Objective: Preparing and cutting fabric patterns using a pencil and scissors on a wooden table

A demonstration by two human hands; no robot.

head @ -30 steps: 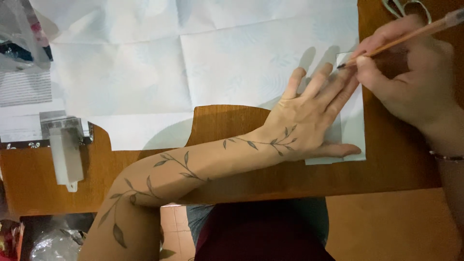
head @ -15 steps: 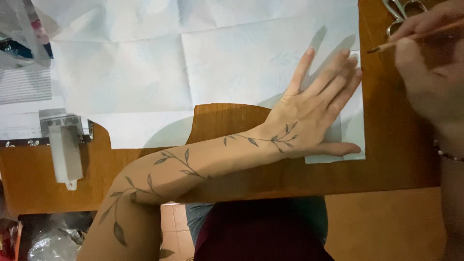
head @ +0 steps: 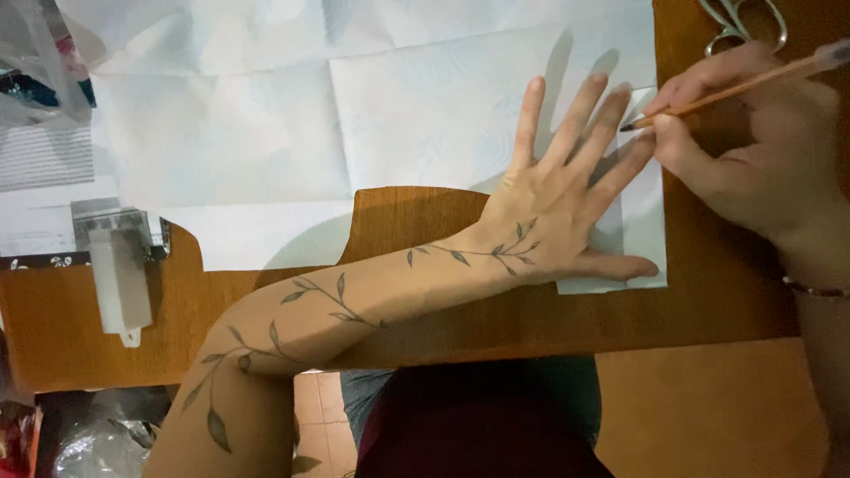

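**A:** Pencil (head: 726, 88) in the right hand (head: 753, 150), flat hand on the paper. What is going on here?

**B:** The left hand (head: 549, 212) is lying flat on the small white sheet (head: 642, 239), with its fingers (head: 575, 115) spread open and holding nothing. The right hand is pinching the pencil, with its fingers closed around it. The dark tip is sitting right beside the left fingertips, at the top edge of the small sheet.

**A:** How is this step done well?

**B:** I think the flat hand should be pressing down and staying very still, so the sheet is not sliding on the counter (head: 496, 327). The fingers should be staying wide apart, so the tip fits between them. The pencil should be hugging the side of each finger and going slowly. A light push looks best, since the paper is thin.

**A:** Which way is the pencil pointing?

**B:** Its tip is pointing left and a little down, toward the spread fingers. Its back end is going up and to the right, out near the edge of the view. So its long line is running slanted, low on the left and high on the right.

**A:** Anything else close by?

**B:** Scissors (head: 744, 26) are lying just above the right hand. A big creased sheet (head: 266, 115) is covering the far side of the counter.
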